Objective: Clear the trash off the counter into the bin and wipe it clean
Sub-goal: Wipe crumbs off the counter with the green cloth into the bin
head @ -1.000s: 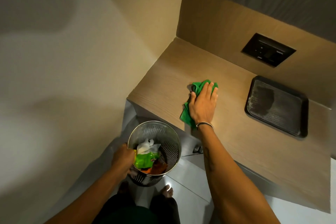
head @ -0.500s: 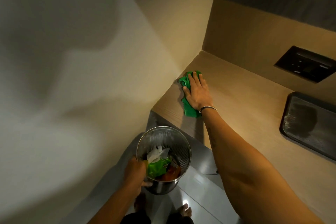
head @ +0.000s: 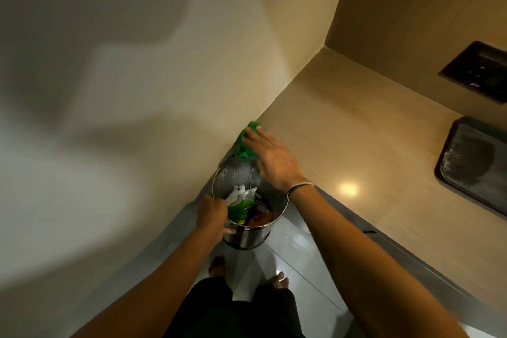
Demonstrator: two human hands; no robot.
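Observation:
My right hand [head: 273, 158] lies flat on a green cloth [head: 245, 143] at the left front corner of the wooden counter [head: 356, 145], hard against the wall. Part of the cloth hangs over the counter's edge above the bin. My left hand [head: 211, 217] grips the near rim of a perforated metal bin [head: 241, 175], held just below the counter edge. Inside the bin lie a white wrapper [head: 238, 194], a green packet [head: 241, 208] and orange-brown trash [head: 260, 218].
A black tray [head: 474, 164] sits on the counter at the right. A dark socket panel [head: 477, 71] is set in the back wall. A beige wall [head: 137, 118] closes the left side. My bare feet [head: 278, 281] stand on grey floor tiles below.
My right hand has slid the cloth from the counter's middle to its left front corner. The bin has risen closer under the edge. The view has swung left.

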